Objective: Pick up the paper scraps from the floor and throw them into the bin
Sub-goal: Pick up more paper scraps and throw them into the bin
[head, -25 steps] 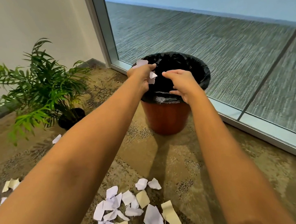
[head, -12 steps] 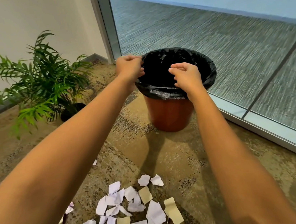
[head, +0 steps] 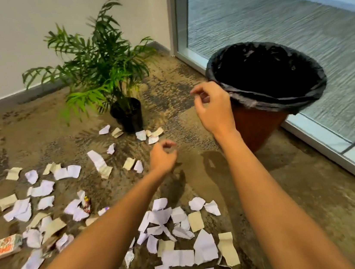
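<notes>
Paper scraps (head: 175, 229) litter the floor (head: 318, 217) at lower left and centre; a bare strip runs between them and the bin (head: 261, 127) at right centre by the glass wall (head: 293, 28). Both hands have left the bin's rim: right hand (head: 212, 107) beside it, left hand (head: 162, 157) lower, fingers loosely curled, empty.

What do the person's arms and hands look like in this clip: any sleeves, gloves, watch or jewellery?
Both forearms are bare as far as the frame shows, with no sleeve in view. The left hand and right hand wear no gloves, and no watch, bracelet or ring is visible.
</notes>
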`<state>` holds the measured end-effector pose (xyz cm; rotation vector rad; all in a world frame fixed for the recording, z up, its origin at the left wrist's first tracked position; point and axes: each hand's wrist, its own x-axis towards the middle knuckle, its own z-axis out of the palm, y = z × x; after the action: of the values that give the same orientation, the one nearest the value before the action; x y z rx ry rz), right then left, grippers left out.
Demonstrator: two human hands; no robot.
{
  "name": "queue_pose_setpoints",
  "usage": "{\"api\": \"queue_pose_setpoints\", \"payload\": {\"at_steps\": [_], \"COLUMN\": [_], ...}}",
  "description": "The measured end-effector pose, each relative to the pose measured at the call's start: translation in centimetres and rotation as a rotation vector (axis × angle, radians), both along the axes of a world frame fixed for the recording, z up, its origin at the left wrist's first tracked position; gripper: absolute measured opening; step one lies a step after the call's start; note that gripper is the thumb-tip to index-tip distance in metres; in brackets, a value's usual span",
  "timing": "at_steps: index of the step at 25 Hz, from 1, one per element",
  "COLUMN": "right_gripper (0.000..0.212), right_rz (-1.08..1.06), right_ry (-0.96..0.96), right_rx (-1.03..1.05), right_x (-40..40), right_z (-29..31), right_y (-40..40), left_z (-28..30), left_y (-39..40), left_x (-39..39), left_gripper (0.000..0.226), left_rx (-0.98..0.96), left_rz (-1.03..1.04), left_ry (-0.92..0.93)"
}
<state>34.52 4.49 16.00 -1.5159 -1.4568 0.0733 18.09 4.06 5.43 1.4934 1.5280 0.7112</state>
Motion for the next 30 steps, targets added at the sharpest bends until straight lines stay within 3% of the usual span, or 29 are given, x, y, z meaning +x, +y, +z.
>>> {"api": "queue_pose_setpoints", "payload": {"at_steps": [7,11,15,20,26,30], "right_gripper": [0.019,0.018,0.022,0.03,0.042,0.057], "right_rz": [0.194,0.233,0.327,0.418,0.573,0.557], "right_ry": [-0.007,0.107,0.042,-0.053,-0.374,-0.647], "right_rx": [-0.365,-0.469,-0.503,-0.467,-0.488,-0.51], "right_x": [-4.3,-7.4,-11.6,-15.4,-22.4,-25.2], "right_z": [-10.8,-14.4,-16.7,-18.1,-19.4,-19.5], "right_y": [1.4,2.0,3.1,6.0,11.4,16.0], "left_z": [-8.9,-10.7,-11.8,-13.2,-13.0,-13.5], "left_y": [-2.0,-1.4,0.9,1.7,2.2,2.4], "left_x": [-13.0,-17.4,-19.6,-20.2,-20.2,-20.1], "left_gripper": [0.056,0.082,0.099,0.102,0.102,0.101], "left_rx": [0.102,0.133,0.141,0.145,0.14,0.146], "left_rz": [0.106,0.149,0.135,0.032,0.035,0.037], "left_ry": [0.63,0.648,0.664,0.919,0.931,0.929]}}
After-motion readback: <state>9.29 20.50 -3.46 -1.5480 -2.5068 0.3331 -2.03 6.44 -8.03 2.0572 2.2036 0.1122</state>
